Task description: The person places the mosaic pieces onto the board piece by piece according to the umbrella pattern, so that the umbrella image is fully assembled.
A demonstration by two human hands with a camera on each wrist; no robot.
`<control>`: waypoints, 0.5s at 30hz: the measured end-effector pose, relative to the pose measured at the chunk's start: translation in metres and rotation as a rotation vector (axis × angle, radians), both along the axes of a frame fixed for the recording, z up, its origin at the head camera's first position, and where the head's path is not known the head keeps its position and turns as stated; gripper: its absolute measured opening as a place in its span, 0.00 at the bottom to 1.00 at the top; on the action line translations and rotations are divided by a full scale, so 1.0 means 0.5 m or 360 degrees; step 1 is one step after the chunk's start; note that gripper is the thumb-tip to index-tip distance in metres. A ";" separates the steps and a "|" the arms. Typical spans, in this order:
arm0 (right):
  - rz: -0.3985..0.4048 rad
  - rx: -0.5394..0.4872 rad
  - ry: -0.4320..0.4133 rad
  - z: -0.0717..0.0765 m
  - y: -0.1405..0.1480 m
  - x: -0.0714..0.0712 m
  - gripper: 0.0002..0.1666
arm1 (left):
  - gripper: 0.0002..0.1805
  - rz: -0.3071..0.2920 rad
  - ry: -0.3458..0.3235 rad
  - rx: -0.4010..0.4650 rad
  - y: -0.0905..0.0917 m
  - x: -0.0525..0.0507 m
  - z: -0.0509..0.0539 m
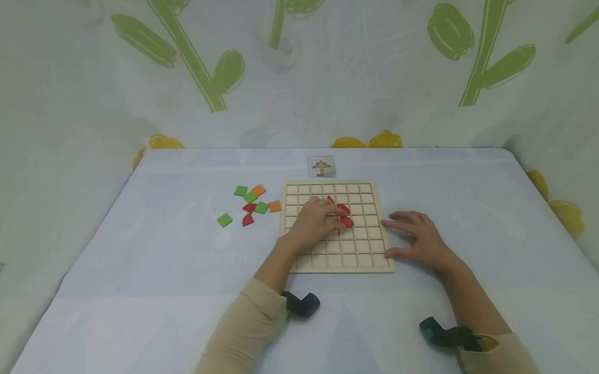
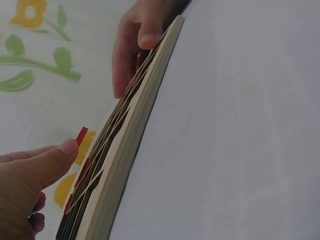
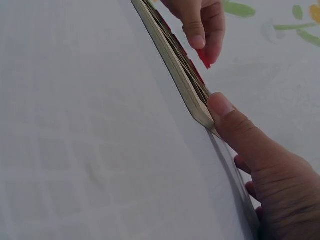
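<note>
A wooden grid board [image 1: 356, 260] lies on the table. Above it my left hand [image 1: 311, 223] pinches a red quarter-circle tile [image 1: 347, 222] between thumb and fingers; the tile's edge [image 2: 82, 136] shows past the thumb in the left wrist view. More red tiles [image 1: 343, 208] sit in the grid beside that hand, partly hidden by its fingers. My right hand [image 1: 421, 240] is at the board's right edge, fingers spread, with the thumb [image 3: 221, 105] touching the rim in the right wrist view.
Left of the board lie loose tiles: several green squares [image 1: 224, 220], orange squares [image 1: 275, 206] and red quarter-circles [image 1: 247, 219]. Behind the board is a small pattern card [image 1: 321, 166]. A cloth with printed leaves [image 1: 141, 40] stands behind the table.
</note>
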State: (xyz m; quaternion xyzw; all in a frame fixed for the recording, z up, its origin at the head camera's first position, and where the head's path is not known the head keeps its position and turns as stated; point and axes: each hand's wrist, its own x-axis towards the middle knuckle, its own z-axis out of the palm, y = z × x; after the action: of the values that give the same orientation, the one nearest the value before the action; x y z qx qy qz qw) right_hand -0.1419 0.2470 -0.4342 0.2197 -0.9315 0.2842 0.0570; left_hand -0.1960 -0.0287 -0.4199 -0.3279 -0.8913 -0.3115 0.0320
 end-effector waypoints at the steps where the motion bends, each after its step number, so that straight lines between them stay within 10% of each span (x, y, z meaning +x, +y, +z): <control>1: -0.0002 0.0006 0.0003 0.001 0.000 0.000 0.38 | 0.16 -0.0007 0.0001 0.0013 0.003 -0.001 0.000; 15: 0.0013 -0.0016 0.0003 -0.001 0.001 -0.001 0.38 | 0.15 0.0042 0.0044 -0.0139 0.058 0.004 -0.007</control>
State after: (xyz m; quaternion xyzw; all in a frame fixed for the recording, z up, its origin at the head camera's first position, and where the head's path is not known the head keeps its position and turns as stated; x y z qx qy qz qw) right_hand -0.1424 0.2476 -0.4349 0.2234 -0.9292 0.2888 0.0578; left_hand -0.1940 0.0003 -0.4235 -0.3214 -0.9078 -0.2672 0.0342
